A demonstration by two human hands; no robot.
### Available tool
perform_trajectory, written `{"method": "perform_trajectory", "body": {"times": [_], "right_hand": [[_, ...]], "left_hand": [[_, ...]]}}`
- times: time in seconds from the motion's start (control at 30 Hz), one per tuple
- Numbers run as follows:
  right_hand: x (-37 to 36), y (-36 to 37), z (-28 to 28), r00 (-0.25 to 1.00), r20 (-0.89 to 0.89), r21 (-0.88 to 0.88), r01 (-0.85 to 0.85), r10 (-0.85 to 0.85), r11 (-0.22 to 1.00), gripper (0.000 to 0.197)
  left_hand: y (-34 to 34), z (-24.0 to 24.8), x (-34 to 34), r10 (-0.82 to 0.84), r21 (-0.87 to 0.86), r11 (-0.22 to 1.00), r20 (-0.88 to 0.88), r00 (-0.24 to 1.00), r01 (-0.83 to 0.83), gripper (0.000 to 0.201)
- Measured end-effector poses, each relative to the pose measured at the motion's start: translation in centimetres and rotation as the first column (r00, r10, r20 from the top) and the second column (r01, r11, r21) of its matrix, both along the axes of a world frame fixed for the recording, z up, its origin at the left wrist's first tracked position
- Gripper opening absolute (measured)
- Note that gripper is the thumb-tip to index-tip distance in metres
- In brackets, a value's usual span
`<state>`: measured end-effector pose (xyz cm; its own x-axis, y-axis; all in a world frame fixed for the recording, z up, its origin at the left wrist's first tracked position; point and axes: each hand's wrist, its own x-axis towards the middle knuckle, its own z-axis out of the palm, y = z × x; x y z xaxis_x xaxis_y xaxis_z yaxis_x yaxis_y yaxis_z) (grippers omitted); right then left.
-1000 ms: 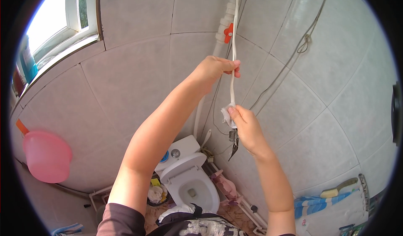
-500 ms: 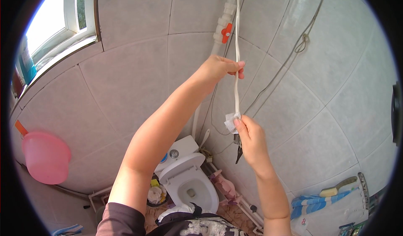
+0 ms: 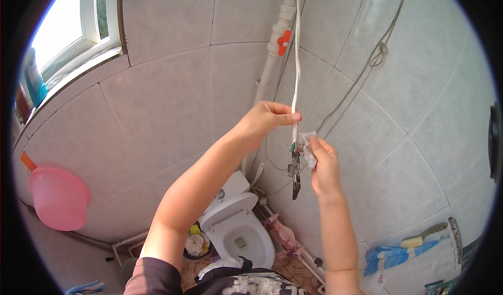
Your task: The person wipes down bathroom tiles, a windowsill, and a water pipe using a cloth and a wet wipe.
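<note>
White plastic-sheathed cable (image 3: 298, 69) hangs toward one o'clock, pinched in my left grip (image 3: 270, 119); my right grip (image 3: 326, 163), at four o'clock from there, clasps crumpled white tissue (image 3: 309, 157). Above, it looks clean; its ragged black six-o'clock end (image 3: 296, 187) doesn't.

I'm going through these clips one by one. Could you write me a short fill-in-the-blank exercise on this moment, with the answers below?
1. The left hand pinches the white cable ____ its dark lower end.
2. The right hand holds a crumpled wipe whose colour is ____.
3. The basin near the picture's left edge is ____ in colour.
4. The window is in the picture's upper ____ corner.

Missing words: above; white; pink; left.
</note>
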<state>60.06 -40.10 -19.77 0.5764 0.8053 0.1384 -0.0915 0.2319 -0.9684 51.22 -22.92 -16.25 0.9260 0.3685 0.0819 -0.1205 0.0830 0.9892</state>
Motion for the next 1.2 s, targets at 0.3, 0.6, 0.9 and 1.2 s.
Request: {"method": "perform_trajectory", "body": {"times": [0.3, 0.6, 0.9, 1.2], "right_hand": [[1.0, -2.0, -1.8, 0.921, 0.095, 0.047, 0.375, -0.378, 0.926, 0.027], [-2.5, -0.7, 1.0, 0.548, 0.592, 0.44, 0.394, -0.591, 0.807, 0.01], [-2.5, -0.7, 1.2, 0.183, 0.945, 0.254, 0.114, -0.272, 0.96, 0.023], [-2.1, -0.5, 2.6, 0.377, 0.818, 0.362, 0.249, -0.435, 0.898, 0.019]], "left_hand": [[0.2, 0.9, -1.9, 0.107, 0.057, 0.993, -0.046, 0.993, -0.104, 0.028], [0.0, 0.8, -1.3, 0.133, 0.129, 0.984, -0.053, 0.99, -0.126, 0.029], [1.4, 0.0, -2.1, 0.131, 0.137, 0.982, -0.019, 0.991, -0.127, 0.028], [1.6, 0.4, -2.1, 0.14, 0.139, 0.981, -0.007, 0.99, -0.137, 0.025]]}}
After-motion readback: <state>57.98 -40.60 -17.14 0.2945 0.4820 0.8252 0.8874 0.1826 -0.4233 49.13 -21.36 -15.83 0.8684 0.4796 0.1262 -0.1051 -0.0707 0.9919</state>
